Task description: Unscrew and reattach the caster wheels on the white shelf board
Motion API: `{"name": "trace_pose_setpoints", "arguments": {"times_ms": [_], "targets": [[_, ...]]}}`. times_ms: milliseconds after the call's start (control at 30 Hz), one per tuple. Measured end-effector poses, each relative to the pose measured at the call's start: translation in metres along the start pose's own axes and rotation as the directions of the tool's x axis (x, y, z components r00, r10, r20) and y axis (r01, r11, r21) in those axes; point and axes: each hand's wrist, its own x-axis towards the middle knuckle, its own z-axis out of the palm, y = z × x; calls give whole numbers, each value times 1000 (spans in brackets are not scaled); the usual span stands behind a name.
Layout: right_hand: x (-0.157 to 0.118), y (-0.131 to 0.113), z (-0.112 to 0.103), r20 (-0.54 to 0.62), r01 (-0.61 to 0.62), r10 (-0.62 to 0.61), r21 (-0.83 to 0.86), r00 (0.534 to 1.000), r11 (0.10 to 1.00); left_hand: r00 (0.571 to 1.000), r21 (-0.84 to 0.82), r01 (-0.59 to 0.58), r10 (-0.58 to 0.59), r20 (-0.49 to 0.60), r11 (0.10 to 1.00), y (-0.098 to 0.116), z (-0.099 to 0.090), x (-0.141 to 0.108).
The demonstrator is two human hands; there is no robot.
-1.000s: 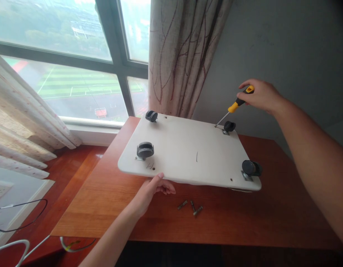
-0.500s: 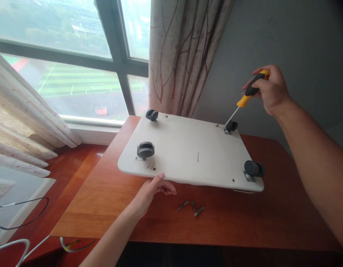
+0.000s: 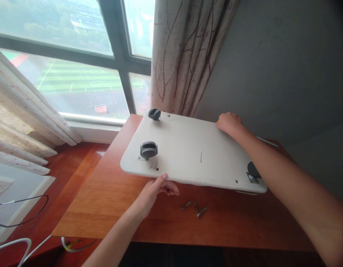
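Note:
A white board (image 3: pixel 185 148) with black casters on its upper face is raised over the wooden table. My left hand (image 3: pixel 160 186) holds its near edge, thumb on top and fingers below. At the far right edge rests my right hand (image 3: pixel 229 122), its fingers closed; a speck of yellow shows by them, and the rest of the screwdriver is hidden, apart from what may be its shaft beyond my forearm. Two casters show at the left, the nearer one (image 3: pixel 148 149) on a metal plate. My forearm partly covers the near right caster (image 3: pixel 253 170).
Several metal bolts (image 3: pixel 201 211) lie on the wooden table (image 3: pixel 104 207) near its front edge. A patterned curtain (image 3: pixel 182 55) and a window stand behind. Cables (image 3: pixel 29 200) hang at the lower left.
My right hand has come down and inward from above the far right caster to the board's far edge. The screwdriver, in plain view before, is now mostly hidden. My left hand keeps its hold.

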Motion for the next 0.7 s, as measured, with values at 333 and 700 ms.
{"name": "trace_pose_setpoints", "arguments": {"times_ms": [333, 700], "targets": [[3, -5, -4, 27, -73, 75, -61, 997, 995, 1000, -7, -5, 5, -8, 1000, 2, 1, 0], [-76, -25, -49, -153, 139, -158, -129, 976, 982, 1000, -18, -13, 14, 12, 1000, -4, -2, 3]]}}
